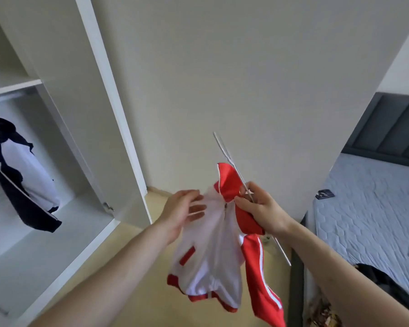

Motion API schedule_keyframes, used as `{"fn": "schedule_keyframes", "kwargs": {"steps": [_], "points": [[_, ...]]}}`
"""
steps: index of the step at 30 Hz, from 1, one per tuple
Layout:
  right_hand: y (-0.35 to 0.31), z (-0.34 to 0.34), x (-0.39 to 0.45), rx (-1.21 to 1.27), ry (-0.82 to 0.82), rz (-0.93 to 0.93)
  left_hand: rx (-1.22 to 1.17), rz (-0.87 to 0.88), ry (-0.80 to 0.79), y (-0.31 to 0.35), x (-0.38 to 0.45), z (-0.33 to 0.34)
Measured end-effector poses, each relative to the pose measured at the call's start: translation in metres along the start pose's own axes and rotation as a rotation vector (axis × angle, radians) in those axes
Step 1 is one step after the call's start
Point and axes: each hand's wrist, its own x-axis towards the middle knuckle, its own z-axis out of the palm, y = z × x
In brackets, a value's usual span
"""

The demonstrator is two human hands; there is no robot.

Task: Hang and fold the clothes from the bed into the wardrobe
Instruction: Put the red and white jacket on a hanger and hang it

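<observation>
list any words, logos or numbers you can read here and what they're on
None can be read.
Red and white jacket: stripes and trim only, no lettering shows.
Navy and white jacket in the wardrobe: white stripes, no text visible.
Small dark item on the bed: it has pale marks, too small and blurred to read.

A plain cream wall (234, 79) is filling the middle of the view, and soft, even light is falling on it. A white open wardrobe door (99, 114) is standing at the left, with a white shelf (12, 87) behind it. A yellowish floor (132, 267) is showing below. At the right, a dark grey padded headboard (394, 128) is standing against the wall.
</observation>
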Motion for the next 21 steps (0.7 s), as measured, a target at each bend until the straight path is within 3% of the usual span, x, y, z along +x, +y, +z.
{"fn": "schedule_keyframes", "kwargs": {"steps": [6, 14, 21], "points": [[0.012, -0.005, -0.005, 0.008, -0.045, 0.035, 0.433, 0.111, -0.322, -0.048, -0.023, 0.039], [0.023, -0.038, -0.023, 0.037, -0.012, 0.067, 0.735, 0.444, -0.287, -0.071, -0.024, 0.072], [0.030, -0.051, -0.037, 0.015, 0.101, 0.097, 0.943, 0.378, -0.354, -0.092, -0.027, 0.059]]}}
